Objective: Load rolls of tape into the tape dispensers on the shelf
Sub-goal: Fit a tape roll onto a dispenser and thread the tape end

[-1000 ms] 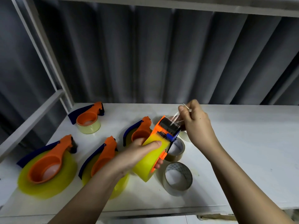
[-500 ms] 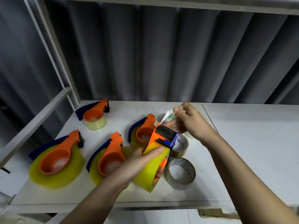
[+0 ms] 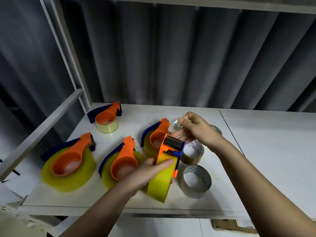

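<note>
Yellow tape roll (image 3: 162, 182), already seated in an orange dispenser (image 3: 171, 149), stands on edge near the front edge of the white shelf (image 3: 266, 151). We see the left hand (image 3: 143, 175) wrapped around the roll, thumb across its face, fingers behind it. Above the dispenser's cutter end, the right hand (image 3: 196, 130) pinches the loose clear tape end (image 3: 176, 124) between thumb and fingertips, drawn up and away from the blade.

Just right of the held dispenser lie two bare rolls: a clear roll (image 3: 196, 181) toward the front edge and a brown roll (image 3: 193, 153) behind it. Four more loaded dispensers lie flat on the left half of the shelf: one (image 3: 157, 139) just behind the held one, one (image 3: 123, 161) beside the left wrist, a large one (image 3: 68, 161) near the left edge, and a small one (image 3: 106, 118) toward the back left corner.
</note>
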`<move>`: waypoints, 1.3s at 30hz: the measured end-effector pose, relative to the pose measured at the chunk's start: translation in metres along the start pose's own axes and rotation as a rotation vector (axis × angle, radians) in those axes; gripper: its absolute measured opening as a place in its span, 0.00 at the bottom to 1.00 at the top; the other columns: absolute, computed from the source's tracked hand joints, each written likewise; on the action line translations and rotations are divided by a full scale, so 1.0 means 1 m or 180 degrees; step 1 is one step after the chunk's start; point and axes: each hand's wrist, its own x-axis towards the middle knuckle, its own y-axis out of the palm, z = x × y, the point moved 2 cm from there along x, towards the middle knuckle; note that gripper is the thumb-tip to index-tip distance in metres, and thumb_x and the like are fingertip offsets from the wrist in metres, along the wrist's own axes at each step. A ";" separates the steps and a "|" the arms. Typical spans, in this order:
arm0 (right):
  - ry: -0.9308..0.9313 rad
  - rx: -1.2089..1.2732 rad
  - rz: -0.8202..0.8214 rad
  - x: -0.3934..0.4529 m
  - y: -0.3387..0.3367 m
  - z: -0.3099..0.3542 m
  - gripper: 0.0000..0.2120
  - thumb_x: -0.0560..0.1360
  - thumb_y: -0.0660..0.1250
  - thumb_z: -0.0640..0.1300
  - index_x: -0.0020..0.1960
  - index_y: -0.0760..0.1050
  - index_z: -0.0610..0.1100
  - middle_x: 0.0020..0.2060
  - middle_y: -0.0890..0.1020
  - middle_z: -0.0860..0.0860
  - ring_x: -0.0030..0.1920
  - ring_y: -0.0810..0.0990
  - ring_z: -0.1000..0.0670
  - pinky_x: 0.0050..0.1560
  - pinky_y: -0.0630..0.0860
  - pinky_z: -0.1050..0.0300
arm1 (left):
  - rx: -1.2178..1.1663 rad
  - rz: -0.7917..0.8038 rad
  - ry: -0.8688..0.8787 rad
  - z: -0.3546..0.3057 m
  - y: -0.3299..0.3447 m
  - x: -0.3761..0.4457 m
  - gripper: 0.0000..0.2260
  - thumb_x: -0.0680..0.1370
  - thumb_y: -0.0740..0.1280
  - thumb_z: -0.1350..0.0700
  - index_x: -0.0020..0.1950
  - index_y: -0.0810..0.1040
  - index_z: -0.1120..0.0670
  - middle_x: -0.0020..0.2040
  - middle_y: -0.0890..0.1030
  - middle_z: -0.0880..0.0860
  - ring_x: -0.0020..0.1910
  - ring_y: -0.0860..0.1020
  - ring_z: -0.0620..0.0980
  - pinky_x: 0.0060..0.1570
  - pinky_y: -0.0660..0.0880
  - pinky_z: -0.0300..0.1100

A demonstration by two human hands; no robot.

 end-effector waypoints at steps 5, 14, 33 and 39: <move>0.0051 0.0080 0.0105 0.000 -0.004 0.000 0.11 0.82 0.58 0.45 0.42 0.63 0.46 0.33 0.85 0.46 0.30 0.82 0.48 0.32 0.78 0.57 | 0.1994 -0.0394 0.0050 -0.010 -0.019 0.008 0.29 0.69 0.61 0.27 0.46 0.79 0.53 0.41 0.81 0.52 0.42 0.80 0.50 0.47 0.75 0.46; 0.0142 0.0213 0.0501 0.000 -0.008 0.004 0.10 0.81 0.61 0.46 0.42 0.65 0.46 0.38 0.85 0.40 0.33 0.84 0.46 0.34 0.81 0.55 | 0.0594 -0.0677 0.1085 -0.075 -0.018 0.042 0.05 0.77 0.68 0.51 0.49 0.77 0.52 0.48 0.82 0.51 0.51 0.79 0.48 0.45 0.72 0.36; 0.0028 0.0652 -0.0403 -0.005 -0.010 -0.005 0.14 0.82 0.60 0.44 0.65 0.70 0.40 0.42 0.82 0.45 0.28 0.81 0.52 0.31 0.79 0.61 | -0.0145 -0.0552 0.0732 -0.063 -0.011 0.059 0.04 0.77 0.66 0.54 0.47 0.79 0.54 0.37 0.82 0.50 0.31 0.78 0.43 0.26 0.68 0.30; -0.0557 0.0146 -0.1016 0.001 -0.018 -0.007 0.08 0.78 0.66 0.40 0.57 0.76 0.43 0.44 0.80 0.52 0.45 0.79 0.52 0.41 0.76 0.65 | -0.0248 -0.0500 0.0797 -0.063 -0.011 0.060 0.07 0.77 0.67 0.55 0.52 0.80 0.55 0.49 0.85 0.55 0.49 0.83 0.52 0.38 0.74 0.38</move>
